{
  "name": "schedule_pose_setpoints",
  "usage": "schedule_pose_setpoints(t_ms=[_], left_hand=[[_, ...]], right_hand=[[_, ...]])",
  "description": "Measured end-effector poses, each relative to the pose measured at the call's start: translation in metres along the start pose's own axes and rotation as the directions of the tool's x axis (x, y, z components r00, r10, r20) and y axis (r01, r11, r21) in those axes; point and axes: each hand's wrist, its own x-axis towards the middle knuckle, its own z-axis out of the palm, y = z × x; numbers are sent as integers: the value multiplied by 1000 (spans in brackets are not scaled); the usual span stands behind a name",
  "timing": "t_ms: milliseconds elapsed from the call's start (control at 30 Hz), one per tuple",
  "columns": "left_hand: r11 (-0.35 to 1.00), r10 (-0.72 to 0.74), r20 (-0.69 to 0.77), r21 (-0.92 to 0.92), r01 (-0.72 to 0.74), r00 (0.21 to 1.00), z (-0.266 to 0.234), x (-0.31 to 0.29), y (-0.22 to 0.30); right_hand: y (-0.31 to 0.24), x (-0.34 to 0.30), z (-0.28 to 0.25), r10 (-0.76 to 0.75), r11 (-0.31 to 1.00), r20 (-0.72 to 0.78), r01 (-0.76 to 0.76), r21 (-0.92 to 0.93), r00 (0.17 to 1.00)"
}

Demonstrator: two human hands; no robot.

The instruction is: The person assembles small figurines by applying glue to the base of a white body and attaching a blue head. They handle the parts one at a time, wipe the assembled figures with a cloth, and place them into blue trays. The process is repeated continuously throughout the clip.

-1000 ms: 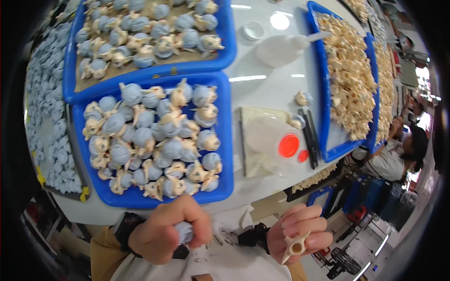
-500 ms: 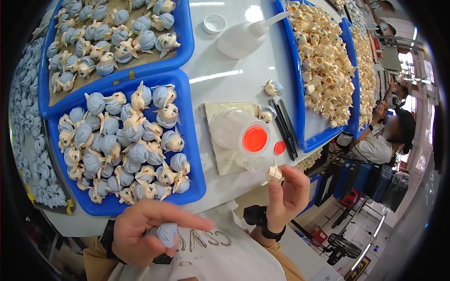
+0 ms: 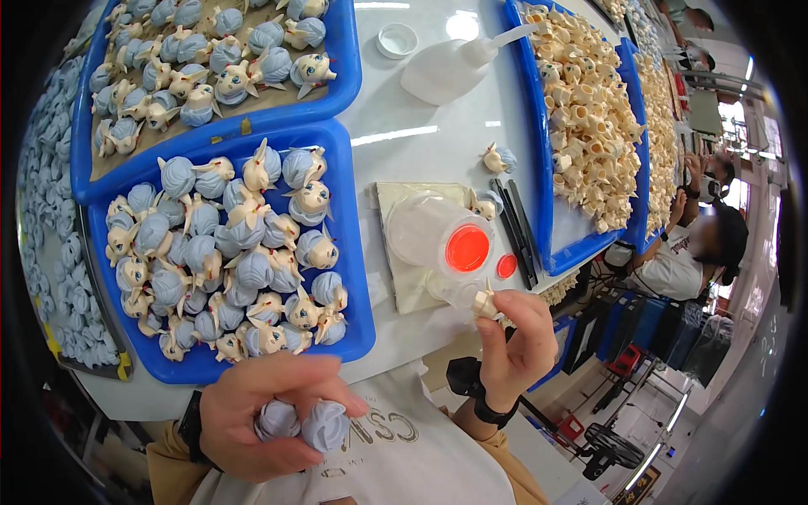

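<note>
Left hand (image 3: 257, 394) — two blue hair pieces (image 3: 326, 425); right hand (image 3: 516, 341) — pinching pale piece (image 3: 485, 305).

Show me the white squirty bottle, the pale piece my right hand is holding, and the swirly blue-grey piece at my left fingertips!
White squirty bottle (image 3: 440, 76): head view, middle of its body.
Pale piece (image 3: 484, 305): head view, middle of its visible side.
Swirly blue-grey piece (image 3: 326, 426): head view, middle of its grooved surface.

Doll-head tray (image 3: 359, 324) beyond the left fingers (image 3: 290, 370); beyond the right fingers (image 3: 526, 311), container (image 3: 421, 227) on a pad (image 3: 406, 292) leftward, face-shell tray (image 3: 566, 261) rightward.
</note>
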Motion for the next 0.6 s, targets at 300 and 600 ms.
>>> schedule_pose_setpoints(t_ms=[300, 600], left_hand=[[945, 325, -47, 66, -322, 945, 7, 7, -22], [989, 97, -82, -107, -105, 992, 7, -1, -9]], right_hand=[[-10, 6, 4, -51, 986, 15, 52, -161, 999], [-14, 5, 8, -102, 981, -16, 98, -169, 995]])
